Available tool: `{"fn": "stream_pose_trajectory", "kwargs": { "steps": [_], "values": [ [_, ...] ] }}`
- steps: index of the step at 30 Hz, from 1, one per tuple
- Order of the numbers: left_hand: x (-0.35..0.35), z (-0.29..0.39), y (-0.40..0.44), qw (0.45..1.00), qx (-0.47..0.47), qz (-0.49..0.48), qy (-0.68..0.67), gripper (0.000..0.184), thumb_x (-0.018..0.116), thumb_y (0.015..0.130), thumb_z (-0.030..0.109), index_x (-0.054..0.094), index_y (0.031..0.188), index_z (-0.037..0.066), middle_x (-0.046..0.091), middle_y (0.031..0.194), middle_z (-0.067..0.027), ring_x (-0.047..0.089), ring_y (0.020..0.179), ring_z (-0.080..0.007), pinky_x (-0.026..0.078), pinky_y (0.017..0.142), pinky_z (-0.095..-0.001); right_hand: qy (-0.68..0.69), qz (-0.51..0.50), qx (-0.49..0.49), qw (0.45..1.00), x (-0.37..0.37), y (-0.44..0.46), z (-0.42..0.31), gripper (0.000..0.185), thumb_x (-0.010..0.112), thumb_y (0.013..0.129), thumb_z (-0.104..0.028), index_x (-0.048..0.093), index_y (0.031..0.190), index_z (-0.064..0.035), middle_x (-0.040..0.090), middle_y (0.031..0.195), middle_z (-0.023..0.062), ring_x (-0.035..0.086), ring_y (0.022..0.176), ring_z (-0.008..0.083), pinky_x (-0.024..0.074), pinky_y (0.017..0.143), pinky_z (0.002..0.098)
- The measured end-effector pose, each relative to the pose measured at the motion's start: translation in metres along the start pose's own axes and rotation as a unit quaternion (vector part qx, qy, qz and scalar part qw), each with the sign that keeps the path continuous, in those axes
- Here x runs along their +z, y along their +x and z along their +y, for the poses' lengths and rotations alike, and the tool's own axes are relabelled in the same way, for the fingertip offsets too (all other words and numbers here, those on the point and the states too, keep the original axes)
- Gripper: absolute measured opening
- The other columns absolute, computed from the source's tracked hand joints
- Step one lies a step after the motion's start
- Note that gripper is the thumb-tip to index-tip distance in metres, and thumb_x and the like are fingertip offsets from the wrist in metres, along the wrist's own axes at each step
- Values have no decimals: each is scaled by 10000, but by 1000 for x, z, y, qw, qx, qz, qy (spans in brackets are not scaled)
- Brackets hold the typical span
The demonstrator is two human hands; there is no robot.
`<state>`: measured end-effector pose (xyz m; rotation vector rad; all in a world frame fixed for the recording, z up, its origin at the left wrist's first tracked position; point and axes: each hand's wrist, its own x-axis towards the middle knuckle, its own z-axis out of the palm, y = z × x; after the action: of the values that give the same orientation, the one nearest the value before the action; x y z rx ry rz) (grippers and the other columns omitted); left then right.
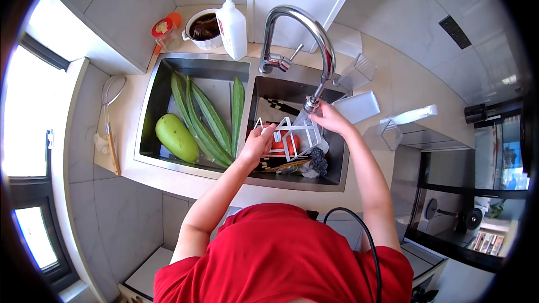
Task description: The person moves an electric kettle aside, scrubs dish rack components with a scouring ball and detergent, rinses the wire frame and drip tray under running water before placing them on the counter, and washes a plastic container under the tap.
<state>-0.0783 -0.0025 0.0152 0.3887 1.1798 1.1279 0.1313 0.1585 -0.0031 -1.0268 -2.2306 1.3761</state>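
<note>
Here, left fingers clasp the rack; right fingers at the nozzle, hold unclear.

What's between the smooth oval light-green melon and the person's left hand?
Head view: long ridged green gourds, then the sink's grey metal divider, lie between the smooth oval light-green melon and the left hand.

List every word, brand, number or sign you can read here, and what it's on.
No text can be read in this view.
White pump bottle: a red marking on its side, too small to read.
</note>
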Motion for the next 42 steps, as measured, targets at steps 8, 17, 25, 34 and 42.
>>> {"fn": "stream_pose_trajectory", "kwargs": {
  "steps": [8,17,25,34,42],
  "values": [
    [25,40,40,985,-65,-121,104,308,479,951,281,473,707,93,340,456,49,258,382,-61,174,377,-244,-238,-259,132,927,-9,16,53,237,552,717,-7,673,919,-29,671,806,124,641,708,208,502,645,314],
    [43,59,71,976,-79,-124,162,240,546,919,262,542,828,39,364,492,44,256,364,-62,156,346,-256,-350,-243,183,886,-28,17,5,82,576,655,-5,640,704,6,624,610,127,613,511,247,472,480,359],
    [51,59,76,973,-75,-141,165,207,577,896,229,577,849,27,361,503,54,267,365,-50,151,350,-242,-460,-302,87,830,-16,13,2,198,692,717,-207,654,771,-20,663,795,164,649,733,323,513,665,398],
    [39,53,85,979,-89,-117,138,239,572,906,237,520,761,54,326,476,51,247,354,-60,155,339,-252,-341,-393,267,811,-29,38,21,181,559,809,-151,666,774,-10,646,634,81,621,527,169,502,481,305],
    [9,51,60,997,-55,-60,12,237,529,935,251,445,792,81,300,474,54,234,367,-54,159,359,-240,228,-57,278,931,-27,18,57,424,427,941,-421,637,1029,-64,663,897,51,640,810,140,507,708,289]
  ]
}}
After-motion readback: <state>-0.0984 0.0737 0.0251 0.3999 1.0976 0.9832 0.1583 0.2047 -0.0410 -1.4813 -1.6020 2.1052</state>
